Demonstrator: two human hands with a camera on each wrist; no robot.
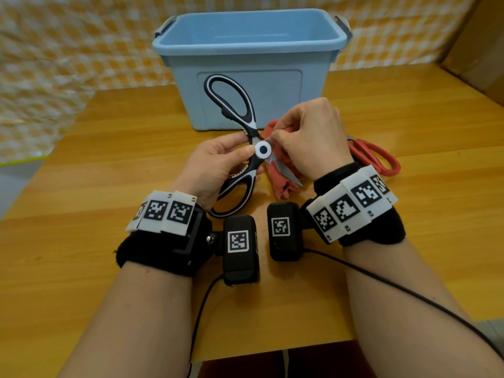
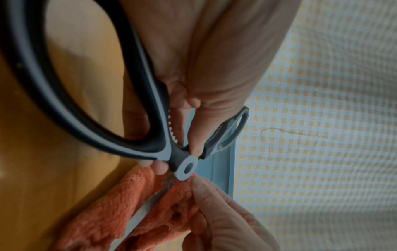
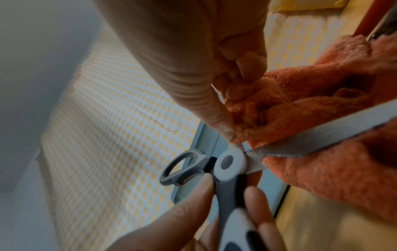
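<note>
A: Your left hand, what's it doing?
B: You're gripping the black-and-white scissors at the pivot, thumb beside it. The handles are spread wide, and they're held above the table in front of the blue bin.
A: Your right hand?
B: You're pinching the orange cloth around the blade by the pivot. The red scissors lie on the table beside that wrist.

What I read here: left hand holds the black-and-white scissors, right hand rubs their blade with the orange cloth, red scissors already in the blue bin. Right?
Not quite. The red scissors are not in the blue bin; the head view shows them lying on the table beside the right hand. The rest stands.
</note>
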